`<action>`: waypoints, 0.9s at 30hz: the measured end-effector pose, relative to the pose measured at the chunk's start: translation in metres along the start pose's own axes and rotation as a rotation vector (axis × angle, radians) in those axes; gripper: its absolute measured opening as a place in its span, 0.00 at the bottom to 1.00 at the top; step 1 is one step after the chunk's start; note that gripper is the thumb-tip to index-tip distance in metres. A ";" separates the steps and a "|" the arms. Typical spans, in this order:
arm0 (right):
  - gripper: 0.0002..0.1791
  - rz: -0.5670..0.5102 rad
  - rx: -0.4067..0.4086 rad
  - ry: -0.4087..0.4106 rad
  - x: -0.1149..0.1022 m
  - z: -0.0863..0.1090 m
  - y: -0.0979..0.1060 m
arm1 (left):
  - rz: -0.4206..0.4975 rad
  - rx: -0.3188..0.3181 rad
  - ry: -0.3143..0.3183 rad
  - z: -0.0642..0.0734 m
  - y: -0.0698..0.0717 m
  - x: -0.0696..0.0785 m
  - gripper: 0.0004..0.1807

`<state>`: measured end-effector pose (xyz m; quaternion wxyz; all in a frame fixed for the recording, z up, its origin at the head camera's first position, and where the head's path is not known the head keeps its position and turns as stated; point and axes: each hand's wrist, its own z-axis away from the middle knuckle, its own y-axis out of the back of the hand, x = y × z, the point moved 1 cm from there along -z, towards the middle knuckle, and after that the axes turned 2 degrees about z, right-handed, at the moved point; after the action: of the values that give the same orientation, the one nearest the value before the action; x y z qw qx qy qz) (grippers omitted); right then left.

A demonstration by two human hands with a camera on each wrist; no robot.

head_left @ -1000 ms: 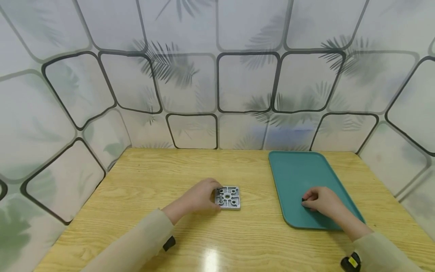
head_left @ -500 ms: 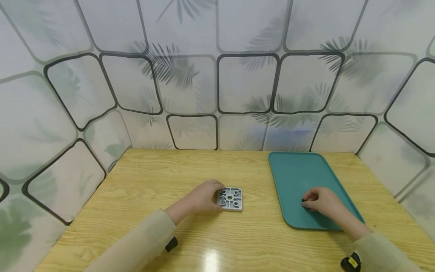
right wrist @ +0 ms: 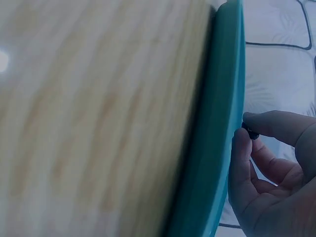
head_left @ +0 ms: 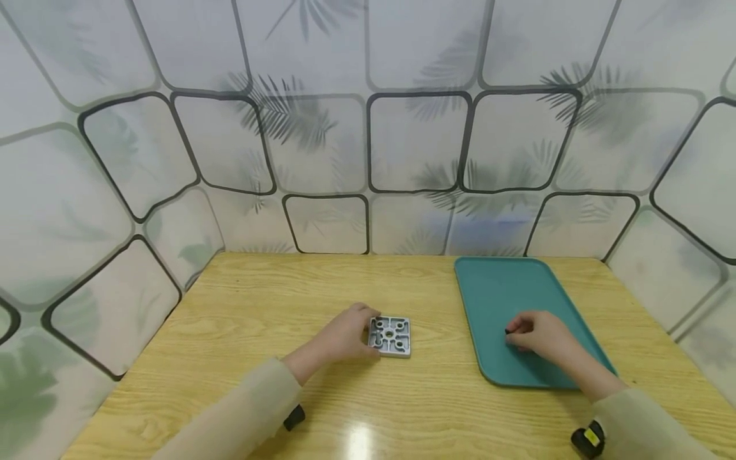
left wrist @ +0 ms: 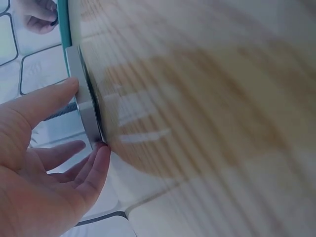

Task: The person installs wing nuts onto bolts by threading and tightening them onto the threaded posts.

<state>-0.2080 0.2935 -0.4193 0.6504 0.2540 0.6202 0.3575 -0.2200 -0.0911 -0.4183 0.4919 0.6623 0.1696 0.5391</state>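
A square silver metal plate with several holes lies on the wooden table. My left hand grips its left side, thumb on one edge and fingertips on the opposite one. From the plate's upper face rises a threaded screw, seen beside the thumb in the left wrist view. My right hand pinches a small black piece between thumb and index finger, just above the teal tray. Fingertips cover much of the piece, so its exact kind cannot be told.
The teal tray lies at the right of the wooden table, its raised rim facing the plate. A patterned curtain encloses the table at the back and on both sides.
My right hand has lifted slightly and shifted a little left with the small black piece. My left hand and the plate moved slightly right earlier, then stayed almost still.
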 end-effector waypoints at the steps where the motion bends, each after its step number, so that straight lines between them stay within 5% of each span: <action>1: 0.11 -0.003 0.000 0.005 -0.002 -0.001 -0.001 | 0.002 0.002 0.005 -0.001 0.000 0.000 0.45; 16: 0.10 -0.092 -0.025 0.068 -0.054 -0.010 -0.023 | 0.132 0.020 0.066 -0.003 -0.001 -0.004 0.47; 27: 0.08 -0.195 -0.060 0.105 -0.090 -0.020 -0.044 | 0.178 -0.030 0.086 -0.010 -0.002 -0.012 0.46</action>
<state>-0.2193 0.1942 -0.3996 0.6562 0.1538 0.6640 0.3239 -0.2326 -0.0947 -0.4268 0.4444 0.6435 0.1228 0.6110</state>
